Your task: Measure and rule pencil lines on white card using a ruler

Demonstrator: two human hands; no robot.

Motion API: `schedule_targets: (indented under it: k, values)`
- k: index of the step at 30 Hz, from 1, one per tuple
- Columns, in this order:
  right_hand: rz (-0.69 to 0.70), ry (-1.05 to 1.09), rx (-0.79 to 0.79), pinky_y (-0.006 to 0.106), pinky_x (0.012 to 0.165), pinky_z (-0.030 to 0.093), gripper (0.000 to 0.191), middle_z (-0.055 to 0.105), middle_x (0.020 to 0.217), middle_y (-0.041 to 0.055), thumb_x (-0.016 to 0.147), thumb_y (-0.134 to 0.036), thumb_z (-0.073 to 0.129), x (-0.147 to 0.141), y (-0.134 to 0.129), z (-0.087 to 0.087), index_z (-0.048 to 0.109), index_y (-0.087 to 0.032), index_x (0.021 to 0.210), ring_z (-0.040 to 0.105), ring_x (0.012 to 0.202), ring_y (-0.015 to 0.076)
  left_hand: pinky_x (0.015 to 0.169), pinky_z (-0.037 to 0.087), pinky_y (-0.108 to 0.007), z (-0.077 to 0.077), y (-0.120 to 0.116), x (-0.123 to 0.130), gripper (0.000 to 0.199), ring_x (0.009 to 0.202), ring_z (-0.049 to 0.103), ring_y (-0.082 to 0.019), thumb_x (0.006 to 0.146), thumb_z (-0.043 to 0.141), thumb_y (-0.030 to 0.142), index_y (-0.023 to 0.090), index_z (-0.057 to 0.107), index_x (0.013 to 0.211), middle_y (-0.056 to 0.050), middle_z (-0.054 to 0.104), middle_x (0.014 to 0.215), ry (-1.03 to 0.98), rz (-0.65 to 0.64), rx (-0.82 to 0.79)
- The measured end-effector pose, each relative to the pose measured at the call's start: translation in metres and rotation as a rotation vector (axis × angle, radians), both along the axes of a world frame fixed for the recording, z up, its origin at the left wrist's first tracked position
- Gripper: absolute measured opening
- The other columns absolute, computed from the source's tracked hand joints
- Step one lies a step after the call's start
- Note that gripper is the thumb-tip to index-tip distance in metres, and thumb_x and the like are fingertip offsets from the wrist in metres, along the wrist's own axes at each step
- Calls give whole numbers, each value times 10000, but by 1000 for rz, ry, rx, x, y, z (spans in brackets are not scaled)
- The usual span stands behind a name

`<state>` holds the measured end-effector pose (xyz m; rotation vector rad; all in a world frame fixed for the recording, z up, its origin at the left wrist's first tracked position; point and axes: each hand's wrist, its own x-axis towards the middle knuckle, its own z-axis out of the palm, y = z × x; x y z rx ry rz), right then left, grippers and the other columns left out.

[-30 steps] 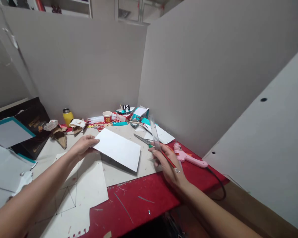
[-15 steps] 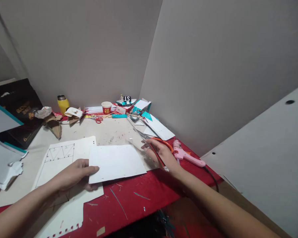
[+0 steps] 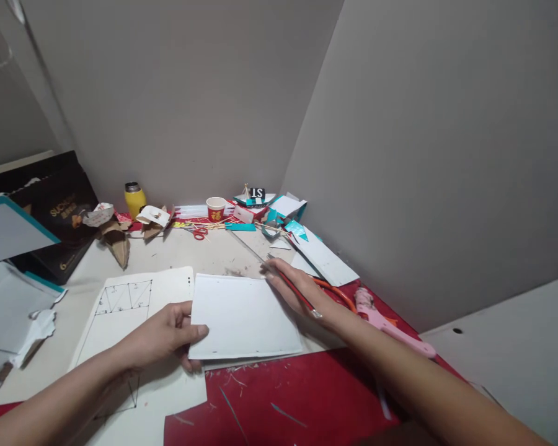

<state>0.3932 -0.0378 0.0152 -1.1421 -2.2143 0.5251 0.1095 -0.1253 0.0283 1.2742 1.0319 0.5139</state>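
Observation:
My left hand point(image 3: 174, 334) is closed on the left edge of a white card point(image 3: 246, 316), thumb on top and fingers beneath. The card is held tilted over the table's front part. At its upper right corner is my right hand point(image 3: 300, 291), closed around a red-and-black pencil point(image 3: 292, 286) that lies across the hand. A thin grey strip point(image 3: 246, 245) runs from the fingertips toward the back; whether it is held I cannot tell. Orange handles point(image 3: 337, 291) show just behind this hand. Under my left arm lies paper with a drawn truss pattern point(image 3: 125, 297).
A pink glue gun point(image 3: 385, 322) lies on the red tablecloth point(image 3: 260, 402) at right. Along the back are a yellow bottle point(image 3: 134, 201), a paper cup point(image 3: 216, 209), small red scissors point(image 3: 199, 234) and a model boat point(image 3: 253, 197). A black box point(image 3: 65, 210) leans at left.
The view has shifted, and most things appear farther right and lower. My right hand has come to the card's upper right corner. My left hand keeps its hold on the card.

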Motion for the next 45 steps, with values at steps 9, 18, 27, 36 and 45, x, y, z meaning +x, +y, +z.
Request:
schedule_targets:
  k: [9,18,27,36,45]
  values:
    - [-88,-43,-16,366,796,504,251,689,1002,80,944,-415,420,38,12,3,559,-240,1059,648,904,250,1044,383,-516,-7,-12,8,463,1213,527,-323,922,427,555,218,605,1186,-150,618,1260,447,45,466]
    - [-282,-6,-64,322,639,497,283,698,838,55,886,-473,472,73,6,9,622,-239,934,637,747,236,1158,22,-624,-18,-26,4,733,1479,55,-381,861,547,503,255,308,1508,-127,168,1610,855,-234,622]
    - [-166,16,-59,363,707,519,306,719,914,84,861,-510,492,49,-3,11,633,-242,910,663,820,278,1179,152,-526,-4,-33,-35,629,1473,181,-328,925,434,491,278,317,1505,-97,215,1606,1045,-177,622]
    - [-111,18,-57,356,752,540,305,729,992,88,885,-514,501,48,0,5,651,-257,952,669,925,301,1024,406,-564,18,13,-137,460,1248,497,-302,896,610,412,209,528,1301,-110,491,1407,1363,226,462]
    - [-60,79,-87,376,757,549,324,728,947,85,893,-527,500,37,-13,14,655,-251,960,667,860,277,866,531,-450,28,36,-156,348,1034,618,-231,906,611,376,183,584,1194,-83,608,1213,1325,234,287]
